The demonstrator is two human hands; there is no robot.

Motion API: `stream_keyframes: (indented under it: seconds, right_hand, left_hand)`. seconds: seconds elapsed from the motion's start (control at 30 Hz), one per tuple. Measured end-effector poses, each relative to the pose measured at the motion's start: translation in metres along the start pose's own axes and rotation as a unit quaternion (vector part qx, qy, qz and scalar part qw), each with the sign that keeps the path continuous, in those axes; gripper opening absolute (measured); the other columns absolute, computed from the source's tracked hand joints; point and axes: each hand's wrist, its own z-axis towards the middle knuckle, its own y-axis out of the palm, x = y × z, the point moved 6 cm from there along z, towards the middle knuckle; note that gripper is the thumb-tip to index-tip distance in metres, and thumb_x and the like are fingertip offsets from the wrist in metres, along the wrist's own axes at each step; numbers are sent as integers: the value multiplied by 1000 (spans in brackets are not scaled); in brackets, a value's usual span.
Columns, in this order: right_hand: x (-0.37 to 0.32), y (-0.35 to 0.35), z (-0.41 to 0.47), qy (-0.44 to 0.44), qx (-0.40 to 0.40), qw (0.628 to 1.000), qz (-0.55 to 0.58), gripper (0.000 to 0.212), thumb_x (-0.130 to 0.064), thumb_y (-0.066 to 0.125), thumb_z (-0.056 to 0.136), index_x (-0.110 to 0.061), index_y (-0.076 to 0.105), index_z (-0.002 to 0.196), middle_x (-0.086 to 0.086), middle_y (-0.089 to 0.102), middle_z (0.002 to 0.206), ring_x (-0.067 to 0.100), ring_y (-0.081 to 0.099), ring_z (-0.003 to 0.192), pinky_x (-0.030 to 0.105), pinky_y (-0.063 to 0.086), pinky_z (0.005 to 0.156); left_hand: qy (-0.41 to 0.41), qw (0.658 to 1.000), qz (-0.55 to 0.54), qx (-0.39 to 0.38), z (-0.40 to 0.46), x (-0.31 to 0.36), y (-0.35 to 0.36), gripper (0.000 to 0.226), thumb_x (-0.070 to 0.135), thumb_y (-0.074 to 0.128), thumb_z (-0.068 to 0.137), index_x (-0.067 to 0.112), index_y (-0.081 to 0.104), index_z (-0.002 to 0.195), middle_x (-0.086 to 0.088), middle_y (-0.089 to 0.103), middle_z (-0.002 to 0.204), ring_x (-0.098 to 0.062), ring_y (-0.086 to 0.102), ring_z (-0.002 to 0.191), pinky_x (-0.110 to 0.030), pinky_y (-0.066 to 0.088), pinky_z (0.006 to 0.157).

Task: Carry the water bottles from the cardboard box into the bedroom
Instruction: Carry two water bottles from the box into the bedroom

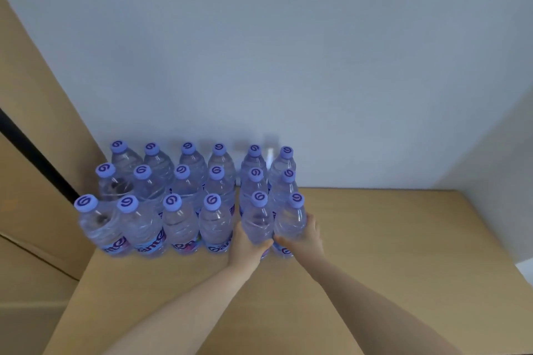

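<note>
Here the left hand (245, 248) and right hand (305, 235) each have fingers clamped around a front-row water bottle (258, 222) standing upright on the tabletop (389, 239). Bottles crowd just beyond and left of the fingers, so a careless release or nudge could topple the neighbours.

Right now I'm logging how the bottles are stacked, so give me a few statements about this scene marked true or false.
1. The left hand grips a front-row bottle. True.
2. The right hand is empty. False: it holds the neighbouring bottle.
3. All caps are purple. True.
4. The bottles lie on their sides. False: they stand upright.
5. The bottles stand on a tan surface against a wall. True.
</note>
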Motion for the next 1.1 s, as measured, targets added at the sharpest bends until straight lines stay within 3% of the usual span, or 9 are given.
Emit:
stream_keyframes:
  seconds: [0.17,0.27,0.33,0.43,0.6,0.7,0.87,0.93,1.1]
  right_hand:
    - [-4,-9,-1,-64,-88,994,7,30,-22,62,62,-3,52,82,8,55,74,18,40,62,30,39,56]
    - [12,-16,-4,-32,-168,985,38,43,-22,73,79,-22,48,113,-13,57,103,3,54,74,13,42,54]
    - [18,-21,-2,-16,-192,981,23,60,-30,75,82,-33,34,126,-18,49,120,-4,54,90,10,42,51]
    - [14,-20,6,-51,-188,981,-3,59,-26,76,80,-22,37,124,-7,52,118,0,55,86,7,41,48]
    - [8,-13,10,-76,-167,983,-1,64,-37,80,64,-15,45,114,-2,60,109,11,62,92,31,54,79]
    - [6,-11,13,-82,-159,984,-11,65,-45,77,58,-19,47,110,-6,61,103,9,63,88,30,54,75]
    - [8,-8,18,-94,-131,987,-16,55,-37,79,65,-16,45,103,-9,60,93,10,60,83,35,54,75]
    - [7,-4,18,-106,-137,985,-23,53,-42,80,66,-24,46,102,-11,62,95,6,62,84,26,53,71]
    - [9,-2,20,-98,-101,990,-7,48,-47,77,64,-25,48,95,-9,64,87,-3,59,69,28,52,69]
  left_hand:
    - [-87,996,22,21,-12,-12,4,52,12,75,77,7,47,121,-7,65,109,-22,63,102,-34,51,87]
    - [-98,994,35,33,-13,-15,3,64,13,73,81,8,41,137,-3,61,126,-21,56,118,-30,44,95]
    - [-106,992,42,49,-14,-15,2,60,14,73,83,7,45,135,-6,61,126,-23,55,120,-30,43,97]
    - [-120,988,31,89,-20,-17,2,58,14,73,83,5,45,134,-7,61,124,-24,56,117,-29,43,91]
    - [-143,980,-62,127,-24,-19,7,53,14,76,79,-3,51,123,-16,65,116,-26,61,106,-30,48,86]
    - [-130,982,-75,115,-19,-10,10,42,19,75,80,-3,61,113,-20,67,106,-28,63,100,-25,46,76]
    - [-112,977,-79,165,-20,-5,4,34,15,73,82,15,54,110,13,60,91,-8,56,86,-20,41,72]
    - [-119,970,-101,186,-23,-6,4,41,16,74,82,23,44,108,23,50,89,-6,50,88,-22,38,80]
    - [-116,975,-84,169,-20,-9,1,39,17,75,81,25,46,105,14,56,97,-10,52,95,-18,39,80]
